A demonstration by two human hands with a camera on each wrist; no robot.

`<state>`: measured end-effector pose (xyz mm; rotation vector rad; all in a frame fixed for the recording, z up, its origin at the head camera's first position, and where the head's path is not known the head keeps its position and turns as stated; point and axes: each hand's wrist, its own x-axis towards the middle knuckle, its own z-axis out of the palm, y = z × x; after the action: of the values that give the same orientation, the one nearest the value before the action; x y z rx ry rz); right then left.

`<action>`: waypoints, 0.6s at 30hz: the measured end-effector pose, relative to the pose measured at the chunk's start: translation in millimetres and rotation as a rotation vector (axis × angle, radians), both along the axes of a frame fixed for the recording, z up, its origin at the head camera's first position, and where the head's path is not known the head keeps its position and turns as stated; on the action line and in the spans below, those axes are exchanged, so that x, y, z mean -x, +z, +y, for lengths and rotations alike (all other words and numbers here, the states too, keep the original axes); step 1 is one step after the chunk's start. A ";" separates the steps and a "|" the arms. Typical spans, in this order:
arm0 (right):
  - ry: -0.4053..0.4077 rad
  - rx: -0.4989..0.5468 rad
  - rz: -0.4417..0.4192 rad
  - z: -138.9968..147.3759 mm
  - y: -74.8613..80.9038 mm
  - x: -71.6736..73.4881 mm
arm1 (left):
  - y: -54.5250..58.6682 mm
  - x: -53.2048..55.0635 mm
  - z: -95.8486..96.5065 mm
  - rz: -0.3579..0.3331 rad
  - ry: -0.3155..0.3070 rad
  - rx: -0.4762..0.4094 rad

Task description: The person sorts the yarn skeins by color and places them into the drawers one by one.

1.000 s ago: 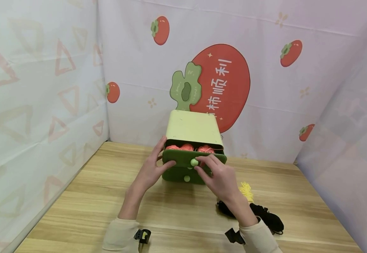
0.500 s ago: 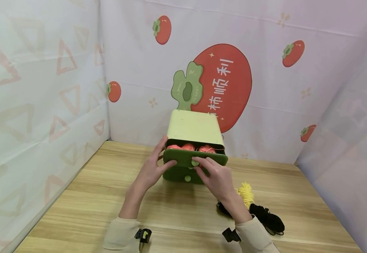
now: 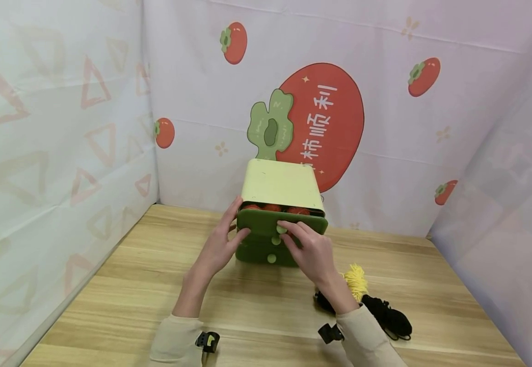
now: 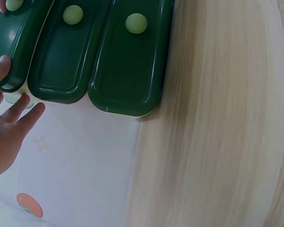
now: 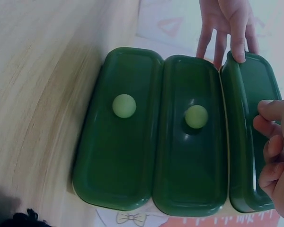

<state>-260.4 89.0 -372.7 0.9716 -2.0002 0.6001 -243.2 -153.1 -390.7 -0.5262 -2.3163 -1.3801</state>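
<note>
A small cabinet [image 3: 281, 183] with a cream top and three dark green drawers stands on the table. Its top drawer [image 3: 259, 223] sticks out slightly, and red yarn [image 3: 299, 210] shows in the narrow gap above the front. My right hand [image 3: 313, 252] pinches that drawer's pale green knob [image 3: 281, 230] between thumb and fingers. At the cabinet's left side rests my left hand [image 3: 217, 247], fingers extended along the side and thumb [image 4: 1, 68] on the drawer front's edge. Both lower drawers, middle [image 5: 191, 156] and bottom [image 5: 118, 156], are closed; fingers hide the top knob in the right wrist view.
Black yarn [image 3: 389, 317] and a yellow yarn bundle [image 3: 356, 282] lie on the wooden table [image 3: 128, 306], right of the cabinet and partly behind my right forearm. A printed cloth [image 3: 192, 76] hangs behind, with cloth walls on both sides.
The top drawer has slid further into the cabinet, narrowing the gap over the red yarn. My right hand moved forward with its knob; my left thumb shifted slightly, the left hand staying in place.
</note>
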 end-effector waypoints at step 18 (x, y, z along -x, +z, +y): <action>0.027 0.087 -0.026 -6.9 -2.3 17.1 | -4.1 4.1 16.0 0.223 0.182 -0.007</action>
<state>-277.4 82.1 -374.9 0.9439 -1.9693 0.7115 -247.3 -137.1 -394.9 -0.4310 -2.1220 -1.1803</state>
